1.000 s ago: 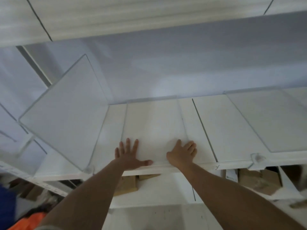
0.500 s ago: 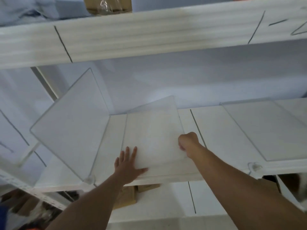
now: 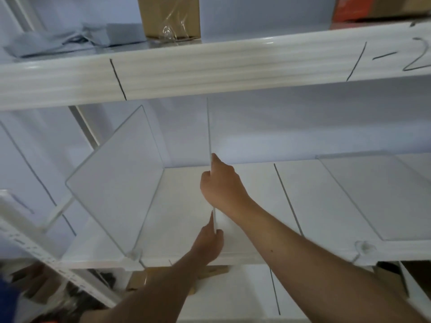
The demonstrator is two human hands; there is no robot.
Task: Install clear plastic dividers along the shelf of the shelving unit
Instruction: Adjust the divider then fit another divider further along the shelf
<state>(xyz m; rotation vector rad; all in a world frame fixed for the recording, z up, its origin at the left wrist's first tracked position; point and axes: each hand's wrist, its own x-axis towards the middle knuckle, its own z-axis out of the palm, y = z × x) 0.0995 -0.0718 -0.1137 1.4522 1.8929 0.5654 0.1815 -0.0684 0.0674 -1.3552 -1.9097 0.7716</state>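
You hold the clear plastic divider panel [image 3: 209, 136] upright and edge-on over the white shelf [image 3: 256, 183]: right hand [image 3: 221, 185] closed on its front edge midway, left hand [image 3: 210, 241] pinching its bottom corner, nearer the shelf lip.

A brown cardboard box [image 3: 169, 17] wrapped in clear film stands on the upper level at 12 o'clock. Grey-blue folded sheets [image 3: 70, 38] lie at 11 o'clock, just beside the box. At 1 o'clock sits an orange and brown carton [image 3: 377, 8], cut off by the frame. At 6 o'clock, on the level below, a tan cardboard box [image 3: 140, 279] shows in part. Dark clutter [image 3: 77, 297] fills 7 o'clock, too blurred to tell apart, and something blue [image 3: 7, 299] shows at 8 o'clock
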